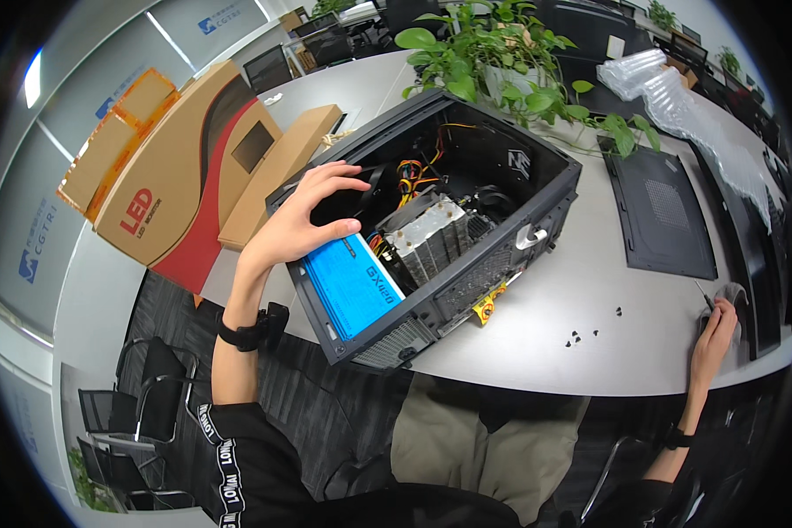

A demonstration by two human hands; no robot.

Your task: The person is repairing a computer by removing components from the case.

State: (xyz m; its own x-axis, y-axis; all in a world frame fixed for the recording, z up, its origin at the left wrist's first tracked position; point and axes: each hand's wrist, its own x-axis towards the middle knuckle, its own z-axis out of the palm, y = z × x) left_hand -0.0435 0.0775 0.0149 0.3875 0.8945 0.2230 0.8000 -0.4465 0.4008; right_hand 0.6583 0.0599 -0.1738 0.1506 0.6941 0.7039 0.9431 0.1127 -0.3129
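A black computer case lies on its side on the table, its open top showing the inside. My left hand rests at its left edge, fingers spread over the opening, thumb by the blue power supply. Inside sit a metal finned cooler and a bundle of coloured cables. Off to the right, my right hand is closed around what looks like a screwdriver, its thin shaft pointing away from me. Several small black screws lie loose between the case and that hand.
A black side panel lies right of the case, with a long black panel and bubble wrap beyond. A potted plant trails over the far side. Cardboard boxes stand left. A yellow tag hangs off the case.
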